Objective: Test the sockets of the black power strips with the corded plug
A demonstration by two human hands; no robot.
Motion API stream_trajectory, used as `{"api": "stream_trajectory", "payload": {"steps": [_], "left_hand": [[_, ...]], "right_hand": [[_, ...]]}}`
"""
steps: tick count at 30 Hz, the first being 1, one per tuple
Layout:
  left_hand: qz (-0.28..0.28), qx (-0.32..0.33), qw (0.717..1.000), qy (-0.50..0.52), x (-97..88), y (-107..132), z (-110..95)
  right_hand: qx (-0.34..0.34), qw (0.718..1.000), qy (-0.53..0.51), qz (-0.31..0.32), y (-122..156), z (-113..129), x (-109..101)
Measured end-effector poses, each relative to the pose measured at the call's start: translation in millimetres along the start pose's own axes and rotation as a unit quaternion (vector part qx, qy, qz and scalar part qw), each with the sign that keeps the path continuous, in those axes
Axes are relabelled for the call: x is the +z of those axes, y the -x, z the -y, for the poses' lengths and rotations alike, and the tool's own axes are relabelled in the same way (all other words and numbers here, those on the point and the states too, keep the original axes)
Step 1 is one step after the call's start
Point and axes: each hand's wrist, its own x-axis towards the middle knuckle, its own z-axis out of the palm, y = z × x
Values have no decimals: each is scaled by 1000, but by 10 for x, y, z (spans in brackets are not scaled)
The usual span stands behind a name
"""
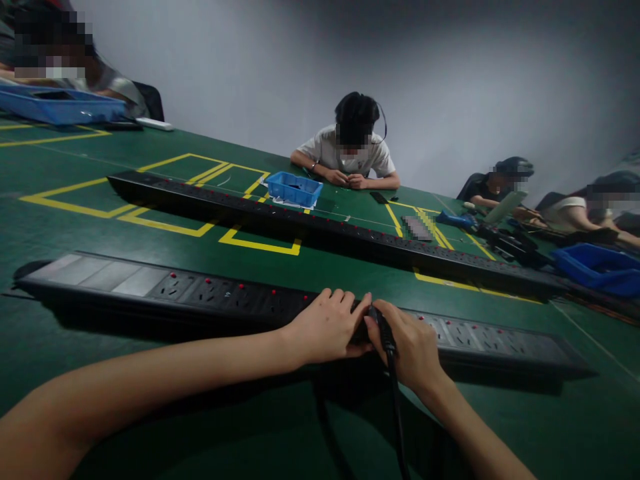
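Note:
A long black power strip [190, 288] with red dots beside its sockets and pale panels at its left end lies across the table in front of me. My left hand [325, 327] is closed over the strip's middle, its fingers on the top and its thumb along the near side. Right beside it, my right hand [413, 343] grips a black plug [383, 325] against the top of the strip. From the plug a thick black cord [395, 413] hangs down toward me. The plug's prongs, and whether they are in a socket, are hidden.
A second long black strip [280, 217] lies beyond, on the green table [350, 280] marked with yellow tape. Past it stands a small blue bin [295, 193], with a person [350, 157] seated behind. Another blue bin [600, 267] is at the right; a blue tray [65, 107] stands far left.

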Motion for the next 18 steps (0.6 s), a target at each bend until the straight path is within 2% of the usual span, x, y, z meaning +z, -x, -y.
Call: {"api": "stream_trajectory", "payload": {"steps": [18], "left_hand": [[23, -3, 1000, -3, -32, -19, -4]], "right_hand": [[21, 999, -26, -43, 1, 8, -11]]}}
